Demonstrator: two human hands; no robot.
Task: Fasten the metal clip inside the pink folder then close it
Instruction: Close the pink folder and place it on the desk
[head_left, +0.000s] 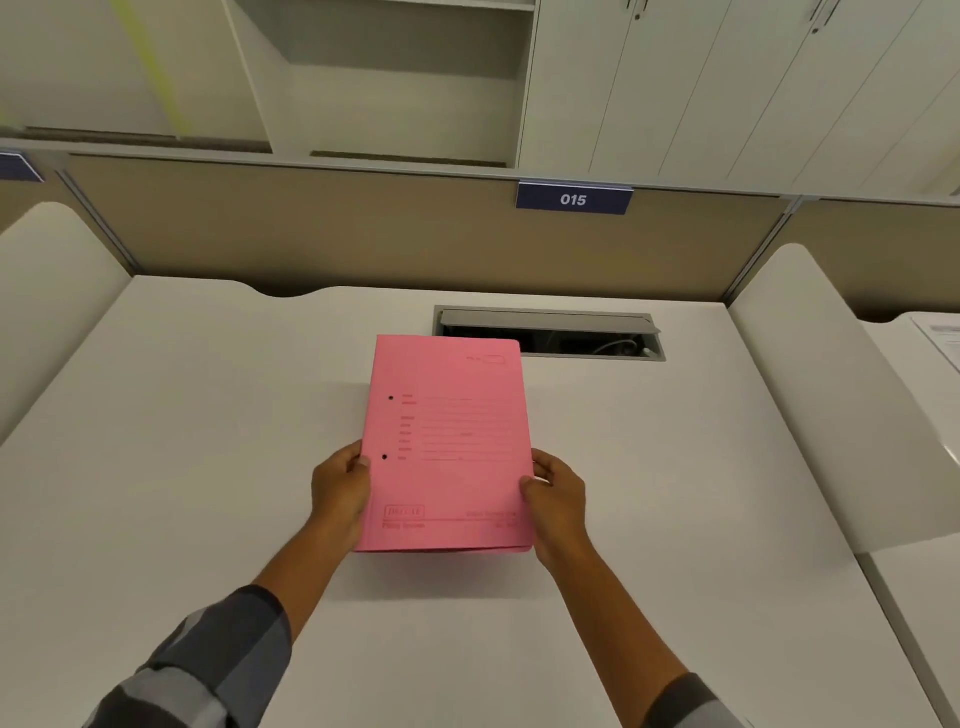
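The pink folder (447, 441) is closed, its printed front cover facing up, with two small dark punch holes near its left edge. It is held a little above the white desk (208, 467), casting a shadow below its near edge. My left hand (340, 491) grips the folder's left edge near the lower hole. My right hand (556, 499) grips the right edge, thumb on the cover. The metal clip is hidden inside.
An open cable hatch (550, 335) lies in the desk just behind the folder. A beige partition with a blue "015" label (573, 199) stands at the back. White side dividers (852, 405) flank the desk. Cabinets hang above.
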